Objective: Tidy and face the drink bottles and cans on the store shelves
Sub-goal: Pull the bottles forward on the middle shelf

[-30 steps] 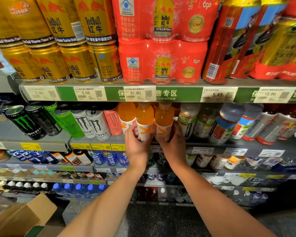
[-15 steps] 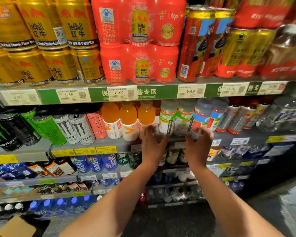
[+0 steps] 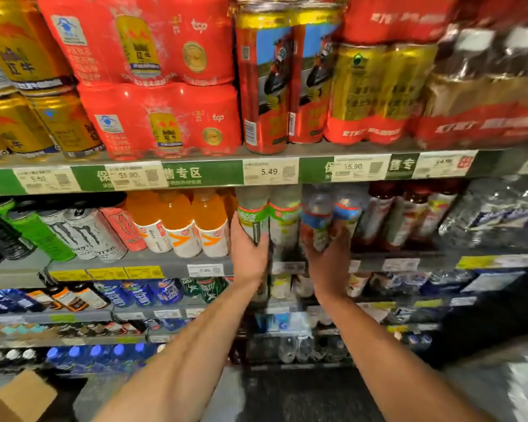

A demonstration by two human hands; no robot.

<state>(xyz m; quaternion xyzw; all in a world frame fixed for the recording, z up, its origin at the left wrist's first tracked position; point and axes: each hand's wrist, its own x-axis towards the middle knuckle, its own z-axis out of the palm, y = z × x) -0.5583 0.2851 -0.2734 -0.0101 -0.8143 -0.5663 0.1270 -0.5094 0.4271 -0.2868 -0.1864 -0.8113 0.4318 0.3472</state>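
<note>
the green-label bottle (image 3: 253, 219) stands upright at the front of the second shelf (image 3: 153, 261), pale liquid under a green and white wrap, and the left hand (image 3: 248, 254) is wrapped round its lower half from the left, thumb across the front. a twin bottle (image 3: 284, 220) stands just beside it on the right, touching or nearly so. next comes the blue-label bottle (image 3: 317, 222), clear with a blue and red wrap, tilted slightly; the right hand (image 3: 329, 260) cups its base with fingers curled up round the front. both sit close under the green price rail (image 3: 201, 173) of the shelf above, with little room overhead. to the left three orange bottles (image 3: 180, 222) stand packed shoulder to shoulder, then a row of monster cans (image 3: 83, 233) leaning in the wide lens. to the right are dark red bottles (image 3: 409, 217), blurred, and a shrink-wrapped water pack (image 3: 497, 214). the top shelf carries gold cans (image 3: 22, 86), red multipacks (image 3: 153, 74) and tall red cans (image 3: 264, 83). lower shelves hold small bottles, too blurred to tell apart. a cardboard box (image 3: 16, 400) sits at the bottom left on the floor.
</note>
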